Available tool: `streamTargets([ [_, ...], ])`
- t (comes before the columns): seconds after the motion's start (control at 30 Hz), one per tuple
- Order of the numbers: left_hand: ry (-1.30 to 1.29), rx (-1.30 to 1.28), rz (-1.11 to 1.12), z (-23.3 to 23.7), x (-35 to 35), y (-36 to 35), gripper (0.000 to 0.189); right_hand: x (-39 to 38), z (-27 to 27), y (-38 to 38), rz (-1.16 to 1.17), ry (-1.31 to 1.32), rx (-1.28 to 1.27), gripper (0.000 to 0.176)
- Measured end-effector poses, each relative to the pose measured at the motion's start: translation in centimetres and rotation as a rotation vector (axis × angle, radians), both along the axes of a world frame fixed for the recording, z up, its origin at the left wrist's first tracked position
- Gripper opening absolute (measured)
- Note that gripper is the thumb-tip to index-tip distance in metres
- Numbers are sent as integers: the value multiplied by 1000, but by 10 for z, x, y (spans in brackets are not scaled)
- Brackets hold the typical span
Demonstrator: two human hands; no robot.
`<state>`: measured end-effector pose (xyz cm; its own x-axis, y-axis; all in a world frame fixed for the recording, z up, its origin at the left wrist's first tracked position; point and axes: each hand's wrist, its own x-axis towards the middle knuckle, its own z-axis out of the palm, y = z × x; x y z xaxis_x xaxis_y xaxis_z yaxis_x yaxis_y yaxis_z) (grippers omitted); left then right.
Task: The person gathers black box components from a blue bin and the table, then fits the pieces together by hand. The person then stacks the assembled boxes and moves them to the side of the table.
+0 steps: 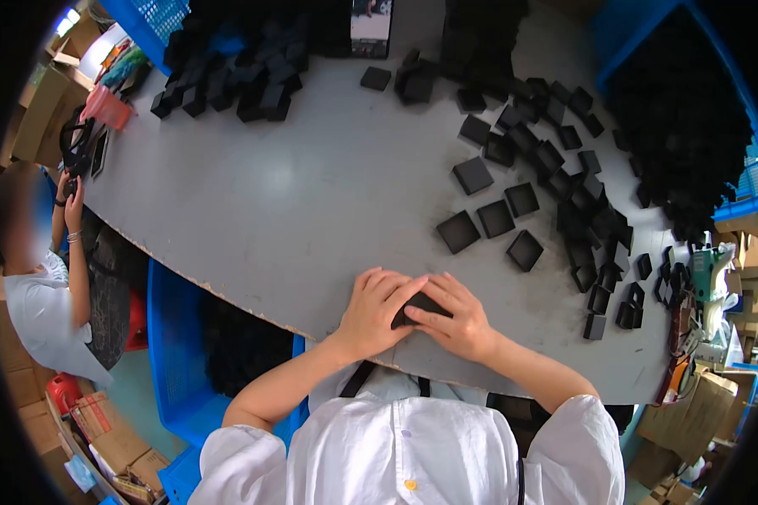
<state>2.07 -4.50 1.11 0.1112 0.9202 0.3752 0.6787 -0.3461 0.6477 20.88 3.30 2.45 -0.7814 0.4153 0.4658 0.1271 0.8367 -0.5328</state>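
Note:
Both my hands meet over a small black box [419, 310] close to the table's front edge. My left hand [376, 311] wraps its left side, and my right hand [457, 321] grips it from the right with the thumb laid across its front. Much of the box is hidden under my fingers. Just beyond my hands lie open black box pieces, among them one tray-like piece [458, 232] and another [525, 251] turned at an angle.
Loose black box pieces [564, 181] spread over the grey table [253, 194] on the right. A pile of black boxes [265, 76] sits at the back left, near an upright phone [370, 29]. Blue crates [164, 370] stand around the table. Another person [50, 278] sits at the left.

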Motion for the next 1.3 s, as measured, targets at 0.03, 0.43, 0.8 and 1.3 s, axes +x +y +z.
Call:
streamTargets([
  [0.03,15,-12,-20,-1,0,1,72,1,2,-1,-34,-58,38,41],
  [0.43,197,-271,146,18,-95,35,74,-66,36,245,-633,103,258,58],
  [0.8,332,-96,209,7,-92,46,52,-178,69,350,-1064,-166,265,85],
  [1.3,325,-48,194,3,-93,44,52,-34,79,334,-482,-59,154,72],
])
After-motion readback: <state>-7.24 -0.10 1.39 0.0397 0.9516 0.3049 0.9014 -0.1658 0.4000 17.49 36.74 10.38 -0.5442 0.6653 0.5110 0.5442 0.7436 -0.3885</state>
